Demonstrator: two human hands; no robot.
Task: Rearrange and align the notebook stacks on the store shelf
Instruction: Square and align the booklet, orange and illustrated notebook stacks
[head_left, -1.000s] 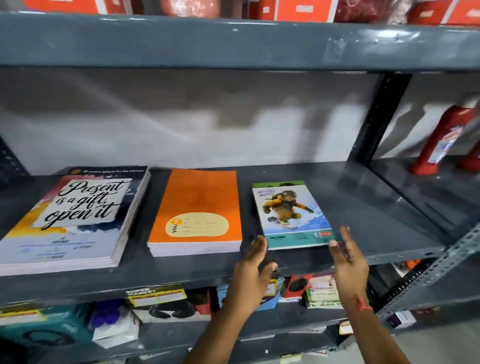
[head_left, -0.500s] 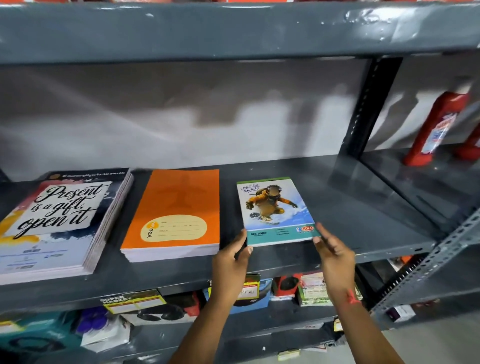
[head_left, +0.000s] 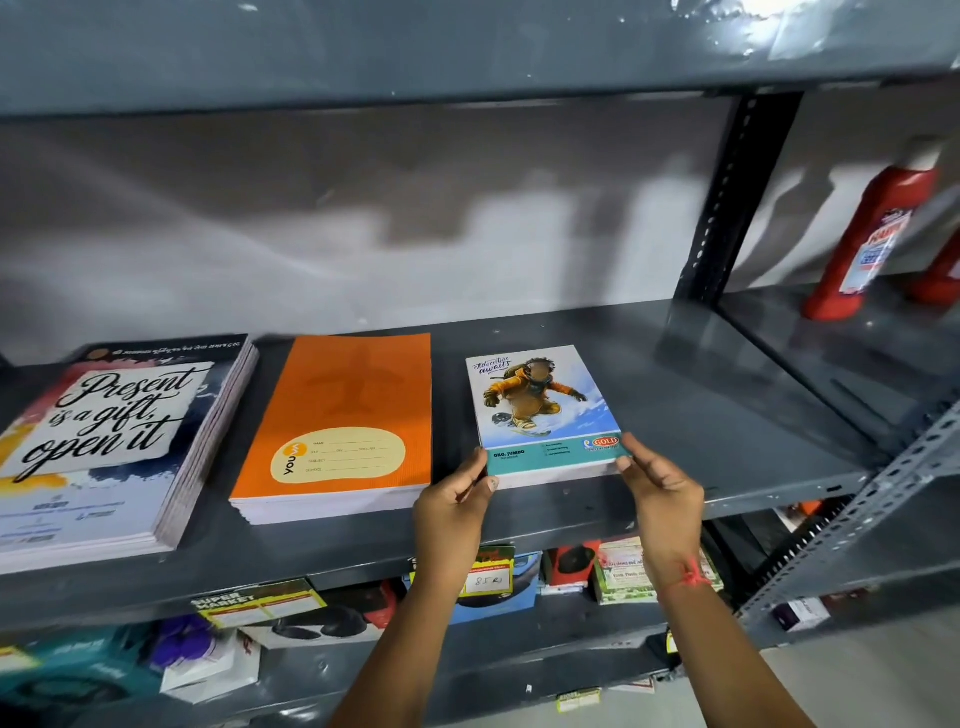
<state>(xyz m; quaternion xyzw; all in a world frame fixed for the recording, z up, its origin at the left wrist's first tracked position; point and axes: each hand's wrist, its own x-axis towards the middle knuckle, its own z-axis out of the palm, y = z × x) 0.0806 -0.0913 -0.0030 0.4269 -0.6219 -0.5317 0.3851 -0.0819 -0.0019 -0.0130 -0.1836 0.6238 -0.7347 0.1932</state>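
Note:
Three notebook stacks lie on the grey metal shelf (head_left: 675, 415). At the left is a large stack with a "Present is a gift, open it" cover (head_left: 98, 441). In the middle lies an orange stack (head_left: 343, 415). To its right sits a smaller stack with a snowboarder cover (head_left: 540, 405). My left hand (head_left: 454, 512) pinches that small stack's front left corner, thumb on the cover. Gripping the front right corner of the same stack is my right hand (head_left: 660, 499).
A black upright post (head_left: 727, 208) bounds the shelf at the right. Red bottles (head_left: 862, 234) stand on the neighbouring shelf beyond it. Another shelf board (head_left: 415, 47) hangs overhead. Boxed goods (head_left: 493, 582) fill the shelf below. Bare shelf lies right of the small stack.
Both hands rose from below the shelf edge and closed on the front corners of the snowboarder stack. The view has shifted so the stacks appear further right.

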